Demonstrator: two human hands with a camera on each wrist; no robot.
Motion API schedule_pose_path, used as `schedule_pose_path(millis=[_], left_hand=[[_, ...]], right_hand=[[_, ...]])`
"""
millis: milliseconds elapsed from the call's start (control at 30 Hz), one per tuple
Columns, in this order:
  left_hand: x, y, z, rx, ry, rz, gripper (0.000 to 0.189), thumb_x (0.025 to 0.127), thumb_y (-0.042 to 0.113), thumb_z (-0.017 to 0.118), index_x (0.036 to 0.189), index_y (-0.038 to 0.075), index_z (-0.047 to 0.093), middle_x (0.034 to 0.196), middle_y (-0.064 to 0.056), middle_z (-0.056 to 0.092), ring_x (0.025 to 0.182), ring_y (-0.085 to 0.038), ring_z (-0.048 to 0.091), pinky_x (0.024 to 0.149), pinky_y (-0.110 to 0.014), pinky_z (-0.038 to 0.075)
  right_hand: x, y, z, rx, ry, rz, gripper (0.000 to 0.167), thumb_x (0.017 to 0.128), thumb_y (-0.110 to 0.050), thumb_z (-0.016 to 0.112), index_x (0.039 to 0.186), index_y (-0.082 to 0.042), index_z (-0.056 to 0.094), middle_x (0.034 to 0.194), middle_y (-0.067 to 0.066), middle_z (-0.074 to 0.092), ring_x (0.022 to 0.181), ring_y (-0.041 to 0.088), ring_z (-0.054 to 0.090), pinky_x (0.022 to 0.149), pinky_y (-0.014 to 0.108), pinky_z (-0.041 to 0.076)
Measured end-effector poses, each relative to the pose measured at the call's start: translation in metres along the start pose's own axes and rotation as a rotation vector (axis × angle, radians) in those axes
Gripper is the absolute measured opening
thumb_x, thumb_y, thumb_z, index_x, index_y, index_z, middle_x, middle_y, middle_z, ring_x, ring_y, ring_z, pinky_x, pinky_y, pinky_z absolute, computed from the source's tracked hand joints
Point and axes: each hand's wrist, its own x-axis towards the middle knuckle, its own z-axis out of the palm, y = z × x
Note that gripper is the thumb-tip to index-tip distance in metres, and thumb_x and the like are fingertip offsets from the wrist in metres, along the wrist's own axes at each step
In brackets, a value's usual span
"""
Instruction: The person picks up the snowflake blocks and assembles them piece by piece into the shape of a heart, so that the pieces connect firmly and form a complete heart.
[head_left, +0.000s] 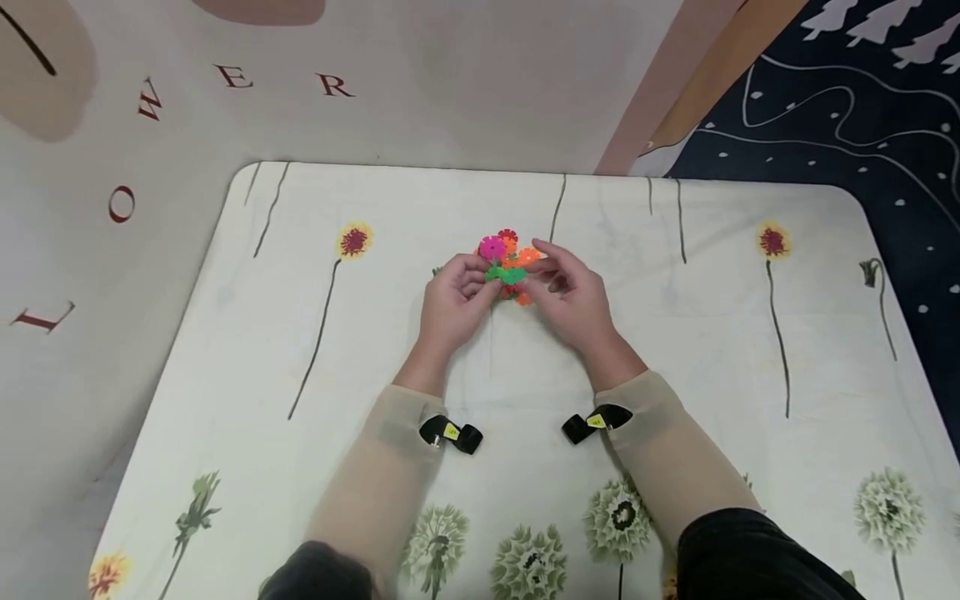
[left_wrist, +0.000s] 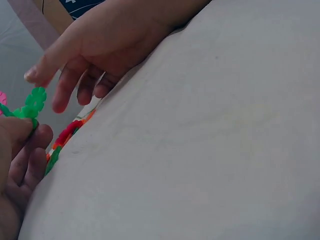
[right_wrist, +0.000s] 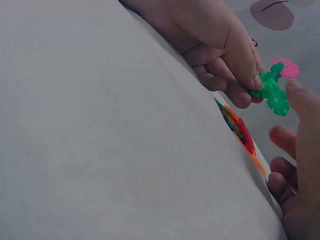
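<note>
My left hand point(head_left: 452, 302) pinches joined green snowflake discs point(right_wrist: 277, 100) between thumb and forefinger. A pink disc point(right_wrist: 290, 68) shows at the upper end of the green ones and looks attached to them. My right hand point(head_left: 573, 296) is just to the right of the discs, its thumb and fingers apart. In the left wrist view, a small gap shows between the right hand point(left_wrist: 107, 42) and the green disc point(left_wrist: 35, 101). On the table beneath and behind the hands lies a pile of orange, red and green discs point(right_wrist: 242, 135), partly hidden by the fingers.
A white cloth point(head_left: 525, 367) printed with flowers and stems covers the table. Behind the table's far edge is a pale wall or curtain point(head_left: 450, 100) with printed letters. Dark blue fabric point(head_left: 840, 125) with white trees hangs at the right. A small black camera sits on each wrist.
</note>
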Motion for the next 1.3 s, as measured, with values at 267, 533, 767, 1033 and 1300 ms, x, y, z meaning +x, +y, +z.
schedule_pose_path(millis=[267, 533, 767, 1033, 1300], left_hand=[[0.0006, -0.0021, 0.0014, -0.059, 0.080, -0.024, 0.021, 0.098, -0.003, 0.073, 0.117, -0.004, 0.064, 0.102, -0.016, 0.076, 0.091, -0.024, 0.076, 0.081, -0.027, 0.062], [0.0013, -0.0033, 0.0016, -0.065, 0.078, -0.005, 0.019, 0.099, -0.003, 0.073, 0.116, -0.005, 0.064, 0.100, -0.018, 0.075, 0.089, -0.028, 0.076, 0.081, -0.026, 0.062], [0.0007, -0.0026, 0.0019, -0.073, 0.071, -0.025, 0.019, 0.100, -0.002, 0.071, 0.117, -0.004, 0.063, 0.101, -0.018, 0.074, 0.090, -0.030, 0.076, 0.081, -0.025, 0.061], [0.0004, -0.0018, 0.0018, -0.062, 0.060, -0.005, 0.019, 0.100, -0.003, 0.071, 0.117, -0.003, 0.062, 0.102, -0.016, 0.074, 0.090, -0.026, 0.076, 0.083, -0.029, 0.062], [-0.0003, -0.0018, 0.0024, -0.038, 0.068, -0.017, 0.020, 0.100, 0.000, 0.072, 0.118, -0.002, 0.064, 0.100, -0.014, 0.074, 0.087, -0.027, 0.075, 0.079, -0.026, 0.062]], right_hand=[[0.0017, 0.0041, 0.0008, -0.307, -0.114, -0.046, 0.030, 0.097, -0.018, 0.077, 0.123, -0.004, 0.077, 0.129, 0.010, 0.067, 0.124, 0.033, 0.047, 0.100, 0.047, 0.044], [0.0004, 0.0018, 0.0014, -0.396, -0.163, -0.083, 0.033, 0.094, -0.018, 0.082, 0.122, 0.000, 0.079, 0.126, 0.015, 0.065, 0.122, 0.037, 0.045, 0.102, 0.049, 0.043], [0.0012, 0.0014, 0.0017, -0.396, -0.161, -0.100, 0.027, 0.091, -0.020, 0.088, 0.113, -0.005, 0.080, 0.118, 0.011, 0.072, 0.116, 0.034, 0.053, 0.099, 0.048, 0.046], [0.0023, 0.0037, 0.0025, -0.329, -0.097, -0.123, 0.012, 0.095, -0.013, 0.083, 0.105, -0.006, 0.081, 0.108, 0.007, 0.077, 0.105, 0.028, 0.059, 0.090, 0.043, 0.048], [0.0004, 0.0005, 0.0033, -0.196, 0.016, -0.070, 0.008, 0.098, -0.009, 0.078, 0.103, -0.003, 0.078, 0.103, 0.008, 0.074, 0.095, 0.023, 0.062, 0.082, 0.035, 0.053]])
